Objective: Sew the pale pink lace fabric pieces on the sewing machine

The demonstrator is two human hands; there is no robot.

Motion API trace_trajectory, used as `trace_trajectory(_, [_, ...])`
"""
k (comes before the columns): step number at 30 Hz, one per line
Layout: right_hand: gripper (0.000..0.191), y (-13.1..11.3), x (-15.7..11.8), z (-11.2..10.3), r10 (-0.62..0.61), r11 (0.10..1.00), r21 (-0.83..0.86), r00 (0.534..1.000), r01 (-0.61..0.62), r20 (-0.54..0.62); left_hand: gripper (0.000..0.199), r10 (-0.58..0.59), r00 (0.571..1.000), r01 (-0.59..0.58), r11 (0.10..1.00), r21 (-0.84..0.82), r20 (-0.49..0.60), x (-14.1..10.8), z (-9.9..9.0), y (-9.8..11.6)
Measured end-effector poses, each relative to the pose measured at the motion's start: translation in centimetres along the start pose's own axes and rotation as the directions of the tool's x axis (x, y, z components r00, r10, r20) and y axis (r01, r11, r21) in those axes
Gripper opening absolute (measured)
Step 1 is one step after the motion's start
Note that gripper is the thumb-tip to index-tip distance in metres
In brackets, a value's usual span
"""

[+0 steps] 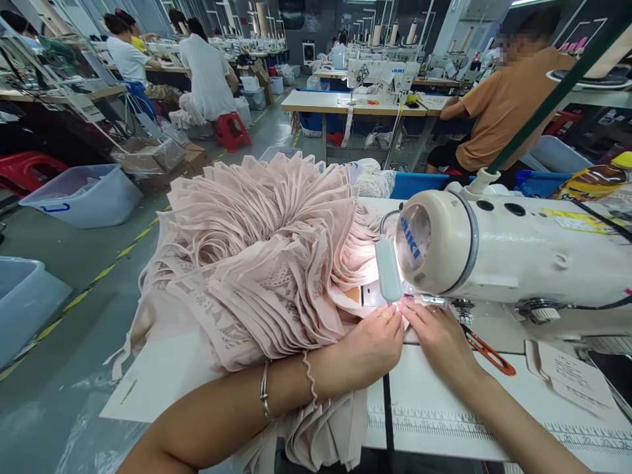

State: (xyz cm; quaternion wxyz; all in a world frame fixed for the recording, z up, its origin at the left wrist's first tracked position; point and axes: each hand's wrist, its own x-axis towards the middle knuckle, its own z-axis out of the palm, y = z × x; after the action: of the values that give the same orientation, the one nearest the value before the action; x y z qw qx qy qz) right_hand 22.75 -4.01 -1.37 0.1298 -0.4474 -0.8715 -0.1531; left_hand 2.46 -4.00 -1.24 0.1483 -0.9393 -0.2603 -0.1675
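Observation:
A large bunched pile of pale pink fabric pieces (276,263), some with lace, lies left of the white sewing machine (533,243) and spills over the table's front edge. My left hand (378,342) reaches across the front of the pile, its fingers pinched on the edge of the pink fabric close to the needle area. My right hand (442,336) rests just right of it, fingers stretched forward, fingertips at the fabric beside the presser foot. A small lamp (389,268) lights this spot and hides the needle. Orange-handled snips (488,352) lie beside my right hand.
Paper tags (567,375) lie on the right of the table, above a printed ruler strip (444,421). An oil bottle (595,181) stands behind the machine. Plastic tubs (83,197) sit on the floor at left. A person in an orange shirt (518,99) sits ahead at right; others sit farther off.

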Motion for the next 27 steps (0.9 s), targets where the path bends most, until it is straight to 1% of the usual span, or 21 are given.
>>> trace_trajectory(2, [0.055, 0.5, -0.3, 0.7, 0.042, 0.998, 0.036, 0.999, -0.043, 0.025, 0.035, 0.009, 1.000, -0.008, 0.999, 0.033, -0.003, -0.1, 0.2, 0.1])
trace_trajectory(4, [0.057, 0.8, -0.6, 1.3, 0.077, 0.995, 0.062, 0.996, -0.080, 0.047, 0.035, 0.002, 1.000, -0.002, 1.000, 0.030, 0.008, -0.1, 0.2, 0.1])
trace_trajectory(7, [0.059, 0.8, -0.8, 1.8, 0.090, 0.994, 0.055, 0.995, -0.093, 0.053, 0.036, -0.017, 1.000, 0.016, 1.000, 0.016, 0.009, -0.2, 0.3, 0.1])
trace_trajectory(12, [0.061, 0.5, -0.7, 1.6, 0.089, 0.995, 0.030, 0.995, -0.091, 0.043, 0.035, -0.027, 1.000, 0.027, 1.000, 0.000, 0.012, -0.1, 0.5, 0.1])
trace_trajectory(16, [0.063, 0.3, -0.4, 1.4, 0.120, 0.992, 0.039, 0.990, -0.123, 0.076, 0.034, -0.040, 0.999, 0.040, 0.999, -0.022, -0.002, 0.1, 0.7, -0.1])
trace_trajectory(19, [0.063, 0.3, -0.3, 1.5, 0.113, 0.993, 0.024, 0.990, -0.115, 0.080, 0.033, -0.040, 0.999, 0.040, 0.998, -0.040, 0.001, 0.3, 0.7, -0.3])
trace_trajectory(22, [0.063, 0.4, -0.1, 1.7, 0.122, 0.992, 0.003, 0.989, -0.123, 0.089, 0.035, -0.064, 0.998, 0.064, 0.997, -0.047, 0.007, 0.5, 0.7, -0.4])
trace_trajectory(24, [0.063, 0.3, 0.0, 1.7, 0.143, 0.990, -0.007, 0.982, -0.143, 0.122, 0.035, -0.081, 0.997, 0.080, 0.996, -0.049, -0.008, 0.6, 0.9, -0.5])
trace_trajectory(27, [0.064, 0.1, 0.3, 1.4, 0.177, 0.984, -0.028, 0.961, -0.175, 0.211, 0.034, -0.077, 0.996, 0.074, 0.996, -0.056, -0.053, 0.6, 1.1, -0.6])
